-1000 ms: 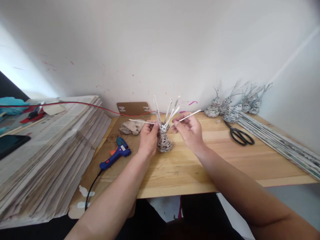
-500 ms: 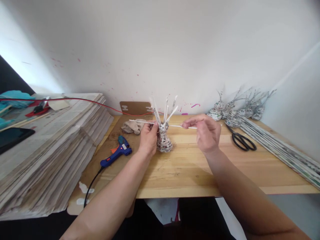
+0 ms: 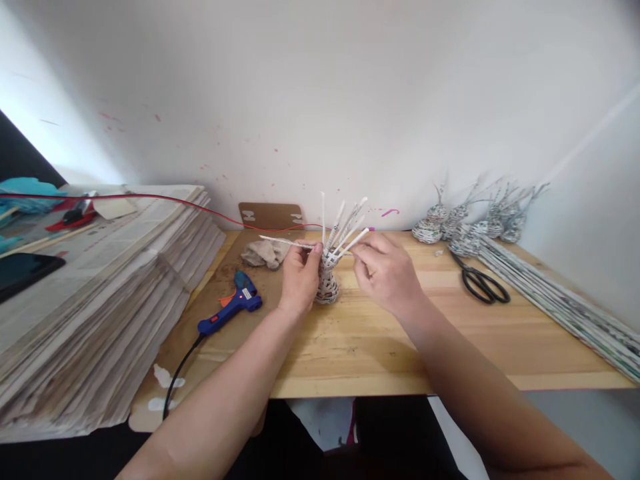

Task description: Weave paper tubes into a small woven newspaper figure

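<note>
A small woven paper vase stands on the wooden table, with several paper tubes sticking up from its neck and leaning right. Closed around the left side of its neck is my left hand, thumb toward the weave. A thin paper tube runs out leftward from behind those fingers. To the right of the neck, my right hand is pinched at a paper strand that my fingers mostly hide.
A blue glue gun and a crumpled cloth lie on brown cardboard at left. Stacked newspapers rise beside them. Black scissors, long paper tubes and several woven vases are at right.
My right hand has moved left, close to the vase's neck. The upright tubes now lean more to the right. My left hand keeps hold of the neck.
</note>
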### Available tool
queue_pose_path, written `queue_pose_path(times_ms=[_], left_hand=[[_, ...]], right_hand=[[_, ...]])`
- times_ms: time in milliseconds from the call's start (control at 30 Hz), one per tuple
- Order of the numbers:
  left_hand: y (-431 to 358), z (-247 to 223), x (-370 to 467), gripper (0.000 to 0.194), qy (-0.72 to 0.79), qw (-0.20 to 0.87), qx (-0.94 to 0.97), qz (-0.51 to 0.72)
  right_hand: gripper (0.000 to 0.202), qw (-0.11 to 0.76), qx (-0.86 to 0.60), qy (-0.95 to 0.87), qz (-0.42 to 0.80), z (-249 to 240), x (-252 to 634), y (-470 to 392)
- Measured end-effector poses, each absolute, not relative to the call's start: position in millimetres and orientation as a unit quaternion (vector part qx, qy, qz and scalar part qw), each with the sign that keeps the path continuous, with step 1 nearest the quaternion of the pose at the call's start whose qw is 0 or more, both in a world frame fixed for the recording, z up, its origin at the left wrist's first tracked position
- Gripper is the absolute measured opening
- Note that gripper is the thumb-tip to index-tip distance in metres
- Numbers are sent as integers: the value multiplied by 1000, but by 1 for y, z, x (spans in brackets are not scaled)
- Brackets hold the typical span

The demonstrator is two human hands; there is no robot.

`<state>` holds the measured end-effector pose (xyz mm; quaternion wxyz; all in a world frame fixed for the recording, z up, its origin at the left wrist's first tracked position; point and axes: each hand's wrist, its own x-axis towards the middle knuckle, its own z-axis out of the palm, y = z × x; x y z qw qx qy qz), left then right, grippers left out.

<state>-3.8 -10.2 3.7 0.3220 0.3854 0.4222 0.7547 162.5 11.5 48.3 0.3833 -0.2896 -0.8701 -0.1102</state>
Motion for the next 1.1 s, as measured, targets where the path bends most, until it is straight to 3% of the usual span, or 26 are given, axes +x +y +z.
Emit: queue_pose_path(times_ms=[200, 400, 533, 767, 1100], left_hand=[[-10, 2, -5, 25, 433, 305, 394, 751], [-12, 4, -4, 27, 430, 322, 396, 745], [-15, 10, -2, 30, 417, 365, 398, 731], [-20, 18, -3, 46, 373, 506, 374, 682], [-21, 18, -4, 42, 373, 503, 396, 672]], right_hand=[[20, 371, -321, -866, -99, 40, 148, 0], [16, 396, -370, -817, 195, 28, 135, -6], [22, 444, -374, -764, 281, 26, 135, 0], [27, 441, -322, -759, 354, 35, 151, 14], [23, 446, -328, -728, 404, 29, 149, 19]])
